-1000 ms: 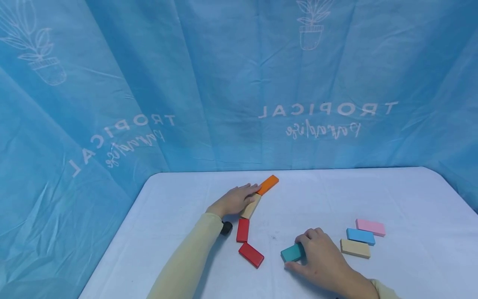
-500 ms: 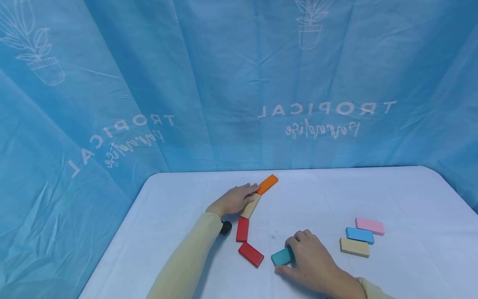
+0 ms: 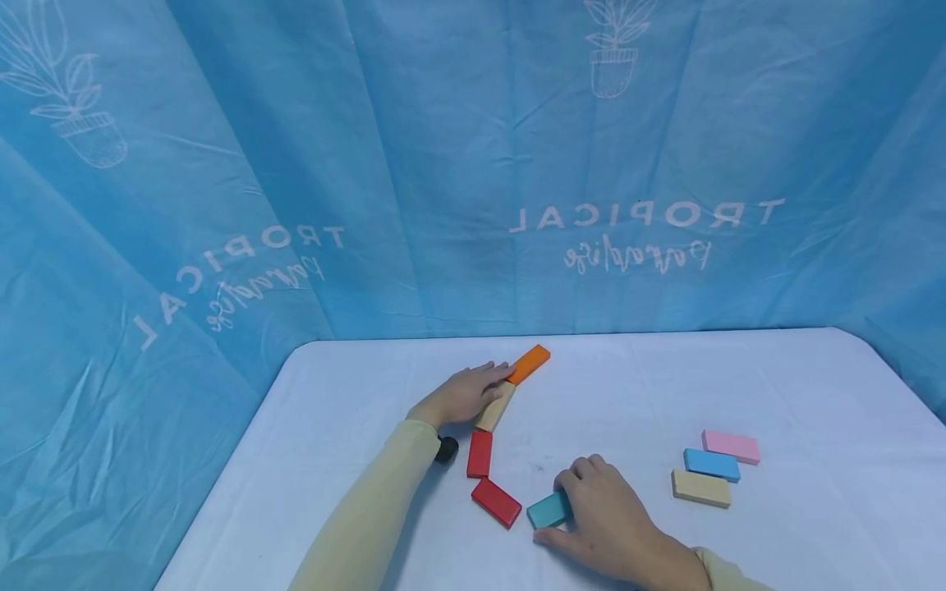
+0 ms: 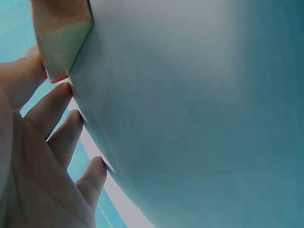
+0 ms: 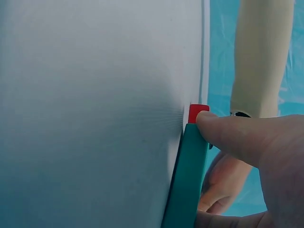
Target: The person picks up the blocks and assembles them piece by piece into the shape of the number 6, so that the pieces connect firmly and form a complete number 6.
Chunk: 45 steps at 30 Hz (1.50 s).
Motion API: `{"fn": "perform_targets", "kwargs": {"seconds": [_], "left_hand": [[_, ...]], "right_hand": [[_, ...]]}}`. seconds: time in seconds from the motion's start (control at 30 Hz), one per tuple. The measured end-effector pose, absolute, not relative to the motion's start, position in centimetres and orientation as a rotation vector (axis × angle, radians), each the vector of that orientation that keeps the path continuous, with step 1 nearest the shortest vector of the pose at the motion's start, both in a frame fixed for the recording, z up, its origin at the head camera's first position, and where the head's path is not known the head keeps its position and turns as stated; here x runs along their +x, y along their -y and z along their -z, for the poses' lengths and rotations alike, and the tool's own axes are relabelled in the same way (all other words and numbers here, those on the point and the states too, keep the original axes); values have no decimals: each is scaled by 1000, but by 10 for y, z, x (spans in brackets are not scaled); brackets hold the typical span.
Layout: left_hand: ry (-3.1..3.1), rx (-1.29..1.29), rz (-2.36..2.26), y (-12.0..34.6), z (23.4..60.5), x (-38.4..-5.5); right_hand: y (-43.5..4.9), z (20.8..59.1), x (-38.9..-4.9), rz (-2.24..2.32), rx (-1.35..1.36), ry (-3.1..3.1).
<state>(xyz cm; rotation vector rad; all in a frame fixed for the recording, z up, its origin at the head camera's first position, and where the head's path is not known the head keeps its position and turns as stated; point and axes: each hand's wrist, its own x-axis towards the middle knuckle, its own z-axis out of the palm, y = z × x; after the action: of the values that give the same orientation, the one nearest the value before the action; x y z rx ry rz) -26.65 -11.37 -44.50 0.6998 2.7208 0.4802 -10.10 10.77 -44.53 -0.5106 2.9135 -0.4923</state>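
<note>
My right hand (image 3: 609,521) holds a teal block (image 3: 549,509) between thumb and fingers, flat on the table. Its left end is just beside the right end of a tilted red block (image 3: 497,502). Another red block (image 3: 479,454) lies above that one, and a natural wood block (image 3: 495,409) and an orange block (image 3: 532,363) carry on the line up and right. My left hand (image 3: 460,396) rests at the wood block, fingertips reaching the near end of the orange one. In the left wrist view its fingers (image 4: 61,140) are spread and fairly straight.
Right of my right hand lie a pink block (image 3: 732,446), a blue block (image 3: 712,465) and a beige block (image 3: 701,488), roughly stacked in rows. A white cloth covers the table (image 3: 606,394). Blue curtains (image 3: 443,164) hang behind it and at the sides.
My right hand has slid the teal block leftward, close to the lower red block. The left hand and the other blocks stay where they were.
</note>
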Motion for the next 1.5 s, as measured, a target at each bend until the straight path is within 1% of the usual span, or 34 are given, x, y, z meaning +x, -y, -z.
{"fn": "perform_targets", "kwargs": {"seconds": [0.23, 0.53, 0.73, 1.5], "left_hand": [[-2723, 695, -477, 114, 446, -267], [-2721, 710, -474, 113, 447, -267], [-2725, 705, -468, 113, 447, -266], [-2722, 700, -489, 113, 444, -266]], "right_hand": [[-110, 447, -103, 500, -556, -2917], [-120, 445, -106, 627, -477, -2851], [-125, 444, -105, 644, -503, -2857], [-123, 445, -112, 714, -512, -2831]]}}
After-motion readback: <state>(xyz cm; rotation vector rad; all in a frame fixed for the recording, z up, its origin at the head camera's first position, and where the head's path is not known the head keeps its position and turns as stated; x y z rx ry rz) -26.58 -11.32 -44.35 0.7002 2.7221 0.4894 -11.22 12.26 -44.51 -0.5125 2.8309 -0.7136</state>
